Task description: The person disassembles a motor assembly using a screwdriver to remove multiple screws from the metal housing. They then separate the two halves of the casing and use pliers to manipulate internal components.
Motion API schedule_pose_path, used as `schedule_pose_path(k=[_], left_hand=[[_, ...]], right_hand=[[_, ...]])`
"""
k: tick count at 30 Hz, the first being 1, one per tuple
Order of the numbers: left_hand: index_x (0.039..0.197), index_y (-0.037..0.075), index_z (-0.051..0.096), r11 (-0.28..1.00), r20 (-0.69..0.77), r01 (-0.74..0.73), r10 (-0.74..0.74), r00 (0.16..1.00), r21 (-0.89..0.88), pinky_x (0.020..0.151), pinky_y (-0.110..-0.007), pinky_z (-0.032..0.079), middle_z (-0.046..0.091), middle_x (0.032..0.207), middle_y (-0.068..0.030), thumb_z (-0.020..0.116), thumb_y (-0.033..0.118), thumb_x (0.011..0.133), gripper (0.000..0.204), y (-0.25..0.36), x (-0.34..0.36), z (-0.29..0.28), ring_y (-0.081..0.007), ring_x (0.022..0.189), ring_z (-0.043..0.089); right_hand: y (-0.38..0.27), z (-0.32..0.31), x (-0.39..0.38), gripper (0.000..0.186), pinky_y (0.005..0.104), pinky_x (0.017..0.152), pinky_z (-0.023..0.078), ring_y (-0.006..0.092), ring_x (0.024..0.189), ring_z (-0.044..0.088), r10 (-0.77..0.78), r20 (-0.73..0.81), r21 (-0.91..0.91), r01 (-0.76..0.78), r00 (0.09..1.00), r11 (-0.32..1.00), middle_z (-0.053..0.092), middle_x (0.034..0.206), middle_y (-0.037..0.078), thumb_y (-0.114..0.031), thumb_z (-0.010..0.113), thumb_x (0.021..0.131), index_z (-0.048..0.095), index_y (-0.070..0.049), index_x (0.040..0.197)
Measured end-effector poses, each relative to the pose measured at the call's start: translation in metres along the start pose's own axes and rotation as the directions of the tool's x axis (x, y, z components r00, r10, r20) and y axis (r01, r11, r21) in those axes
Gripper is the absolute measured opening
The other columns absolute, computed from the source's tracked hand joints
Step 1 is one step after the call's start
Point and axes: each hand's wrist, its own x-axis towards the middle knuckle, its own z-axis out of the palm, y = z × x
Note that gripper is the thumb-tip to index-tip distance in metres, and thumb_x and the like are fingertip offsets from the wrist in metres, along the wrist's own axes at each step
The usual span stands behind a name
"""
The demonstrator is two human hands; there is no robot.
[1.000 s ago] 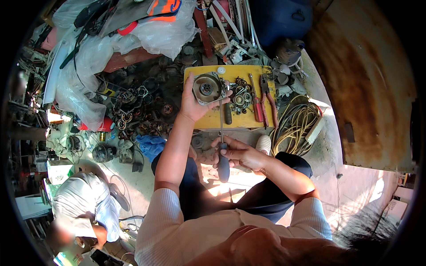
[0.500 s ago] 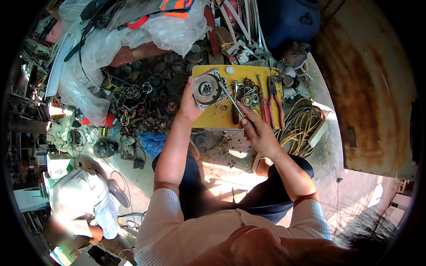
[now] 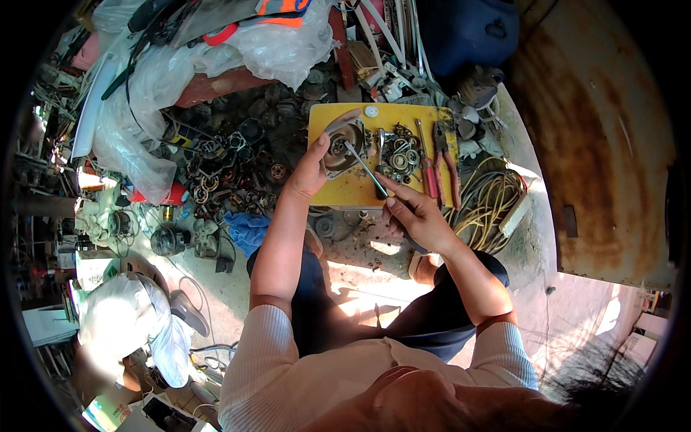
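Observation:
My left hand [image 3: 311, 167] grips a square metal motor end cover [image 3: 345, 153] by its left side, tilted above the yellow board [image 3: 327, 196]. The cover has a round hollow with a hub in the middle. My right hand [image 3: 416, 216] is closed round a screwdriver [image 3: 369, 168] with a long bright shaft. Its tip reaches into the hollow by the hub; whether it touches cannot be made out. My palm hides most of the handle. Several metal rings and bearings [image 3: 402, 160] lie on the board, beside a red-handled screwdriver [image 3: 430, 180] and red-handled pliers [image 3: 446, 165].
A dark heap of motor parts [image 3: 237, 155] spreads left of the board. Coiled yellow cable [image 3: 489, 198] lies at its right. Plastic sheeting [image 3: 147, 93] and a blue drum [image 3: 468, 32] stand behind. Another person [image 3: 129, 317] crouches at the lower left.
The end cover has tilted in my left hand. The screwdriver's tip has moved from the cover's right rim toward its hub. My right hand has shifted slightly, with its index finger stretched along the shaft.

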Motion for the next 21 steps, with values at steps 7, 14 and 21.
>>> schedule_pose_path(k=[7,14,21], left_hand=[[0.15,-0.002,0.031,1.0,0.077,0.013,-0.015,0.997,0.025,0.107,-0.047,0.047,0.057,0.127,-0.0093,0.063,0.068,0.083,0.102,-0.001,0.001,-0.003,-0.0211,0.117,0.059],[0.15,-0.001,0.031,0.995,0.087,0.033,-0.042,0.995,0.096,0.109,-0.044,0.045,0.056,0.128,-0.0085,0.064,0.067,0.083,0.101,0.0,0.001,0.0,-0.0213,0.119,0.058],[0.15,0.0,0.032,0.997,0.068,0.028,-0.033,0.997,0.076,0.108,-0.047,0.046,0.054,0.13,-0.0082,0.062,0.068,0.084,0.099,-0.003,0.001,0.0,-0.0204,0.119,0.057]], right_hand=[[-0.004,0.001,-0.001,0.046,0.0216,0.066,0.048,0.006,0.071,0.052,-0.012,-0.02,-0.055,0.011,1.0,0.998,0.051,0.082,-0.001,-0.019,0.046,0.106,0.04,-0.019,0.152],[0.004,0.001,0.001,0.046,0.0296,0.077,0.052,0.0117,0.074,0.059,-0.22,-0.132,-0.501,0.127,0.966,0.856,0.061,0.09,0.006,-0.015,0.052,0.102,0.047,-0.015,0.147],[0.009,-0.007,0.005,0.046,0.0256,0.066,0.05,0.0096,0.069,0.057,-0.039,-0.034,-0.087,0.036,0.999,0.996,0.062,0.086,0.003,-0.016,0.051,0.103,0.045,-0.018,0.148]])
